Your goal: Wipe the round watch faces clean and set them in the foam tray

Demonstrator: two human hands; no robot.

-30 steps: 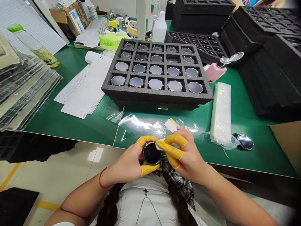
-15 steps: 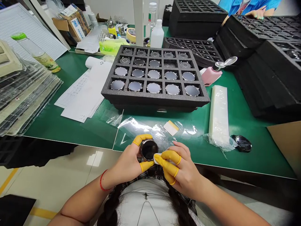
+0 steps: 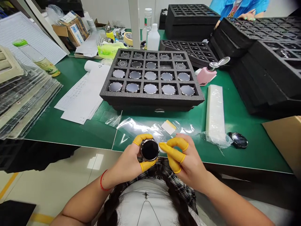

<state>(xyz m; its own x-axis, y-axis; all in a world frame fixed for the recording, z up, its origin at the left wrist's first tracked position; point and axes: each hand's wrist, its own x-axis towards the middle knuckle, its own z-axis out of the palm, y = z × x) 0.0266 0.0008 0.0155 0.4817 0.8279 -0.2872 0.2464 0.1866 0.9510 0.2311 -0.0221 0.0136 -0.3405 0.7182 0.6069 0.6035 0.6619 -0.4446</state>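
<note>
My left hand [image 3: 131,160], with yellow finger cots on thumb and finger, grips a round watch [image 3: 150,150] by its rim, dark glass facing up. Just right of it, my right hand [image 3: 184,158], also in yellow finger cots, pinches a small white wipe [image 3: 161,150] that is mostly hidden behind the fingers. The wipe is close to the watch's right edge; I cannot tell whether they touch. Beyond both hands stands a black foam tray [image 3: 150,99] with watches in its compartments; one compartment in the second row from the back holds no watch.
Clear plastic film and a white-and-yellow card [image 3: 168,127] lie before the tray. Rightward are a pink bottle [image 3: 207,76], a wrapped white block [image 3: 214,110], a black round part [image 3: 239,140] and foam stacks [image 3: 258,75]. Papers [image 3: 82,97] lie left. Another person's hand [image 3: 248,15] is behind.
My right hand has moved slightly right and up with the wipe, off the lower right of the watch face. My left hand still holds the watch in nearly the same place.
</note>
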